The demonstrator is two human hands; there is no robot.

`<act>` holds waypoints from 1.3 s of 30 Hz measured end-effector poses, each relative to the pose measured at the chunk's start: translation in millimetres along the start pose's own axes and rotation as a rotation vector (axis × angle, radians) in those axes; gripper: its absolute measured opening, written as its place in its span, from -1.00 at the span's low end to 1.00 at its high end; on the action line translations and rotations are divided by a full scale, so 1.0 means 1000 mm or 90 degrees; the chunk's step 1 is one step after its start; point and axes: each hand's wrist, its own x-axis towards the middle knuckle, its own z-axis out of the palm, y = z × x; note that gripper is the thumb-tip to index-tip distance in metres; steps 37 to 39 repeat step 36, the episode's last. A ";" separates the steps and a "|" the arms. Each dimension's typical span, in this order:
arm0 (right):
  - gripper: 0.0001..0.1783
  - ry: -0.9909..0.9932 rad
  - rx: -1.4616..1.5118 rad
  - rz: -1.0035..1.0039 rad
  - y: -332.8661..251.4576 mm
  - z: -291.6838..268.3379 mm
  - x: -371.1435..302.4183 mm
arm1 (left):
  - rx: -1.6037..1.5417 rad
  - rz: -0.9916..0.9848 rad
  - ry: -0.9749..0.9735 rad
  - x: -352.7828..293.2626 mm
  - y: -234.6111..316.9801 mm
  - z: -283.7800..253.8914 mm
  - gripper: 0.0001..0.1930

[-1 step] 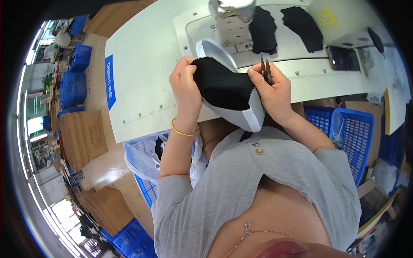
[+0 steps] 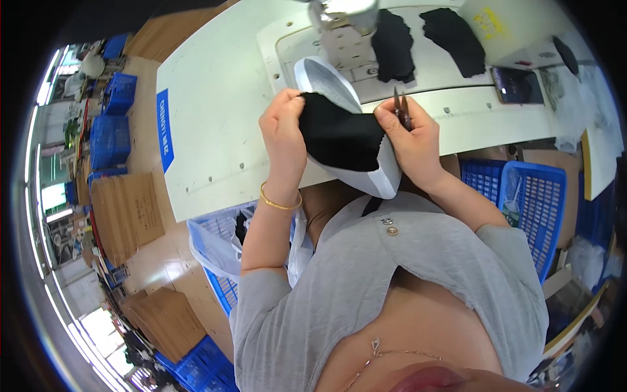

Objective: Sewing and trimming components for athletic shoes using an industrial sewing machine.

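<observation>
I hold a black-and-white fabric piece above the near edge of the white sewing table. My left hand pinches its upper left black edge. My right hand grips the right edge and also holds small dark snips pointing upward. The piece has a black padded face and a white border that curls under it. A gold bangle circles my left wrist.
A sewing machine head stands at the table's back, with two black fabric pieces beside it and a phone to the right. Blue plastic crates sit at my right, another lined with plastic at my left. Cardboard sheets lie on the floor.
</observation>
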 end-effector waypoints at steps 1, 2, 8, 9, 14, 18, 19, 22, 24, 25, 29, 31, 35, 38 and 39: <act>-0.85 0.008 -0.002 -0.002 0.004 -0.006 -0.001 | 0.081 0.021 -0.011 -0.002 0.012 0.022 -0.82; -0.84 0.016 -0.004 -0.004 0.007 -0.011 -0.002 | 0.149 0.041 -0.043 0.000 0.013 0.026 -0.80; -0.82 0.127 -0.410 -0.409 0.029 -0.079 0.053 | 0.501 0.270 0.020 -0.007 0.012 0.037 -0.81; -0.83 0.186 -0.478 -0.437 0.028 -0.102 0.077 | 0.487 0.291 0.016 -0.008 0.013 0.039 -0.81; -0.76 0.226 -0.721 -0.422 0.033 -0.154 0.136 | 0.439 0.205 0.040 -0.012 0.015 0.049 -0.83; -0.70 0.174 -0.822 -0.413 0.036 -0.159 0.148 | 0.337 0.138 0.078 -0.016 0.017 0.053 -0.83; -0.70 0.169 -0.819 -0.415 0.035 -0.159 0.148 | 0.339 0.136 0.082 -0.017 0.018 0.053 -0.83; -0.72 0.173 -0.781 -0.416 0.028 -0.162 0.141 | 0.504 0.273 0.046 -0.018 0.019 0.051 -0.84; -0.75 0.138 -0.780 -0.451 0.026 -0.166 0.138 | 0.506 0.298 0.035 -0.019 0.019 0.051 -0.85; -0.77 0.132 -0.776 -0.465 0.025 -0.168 0.137 | 0.506 0.294 0.036 -0.018 0.017 0.051 -0.85; -0.79 0.108 -0.783 -0.415 0.021 -0.167 0.135 | 0.403 0.250 0.048 -0.018 0.012 0.049 -0.86; -0.80 0.065 -0.787 -0.451 0.019 -0.171 0.133 | 0.376 0.250 0.058 -0.018 0.010 0.047 -0.86; -0.81 0.048 -0.803 -0.364 0.012 -0.168 0.127 | 0.372 0.221 0.051 -0.021 0.010 0.040 -0.84; -0.80 0.042 -0.818 -0.295 0.015 -0.169 0.127 | 0.375 0.199 0.044 -0.022 0.012 0.039 -0.84; -0.80 0.042 -0.818 -0.295 0.015 -0.169 0.127 | 0.375 0.199 0.044 -0.022 0.012 0.039 -0.84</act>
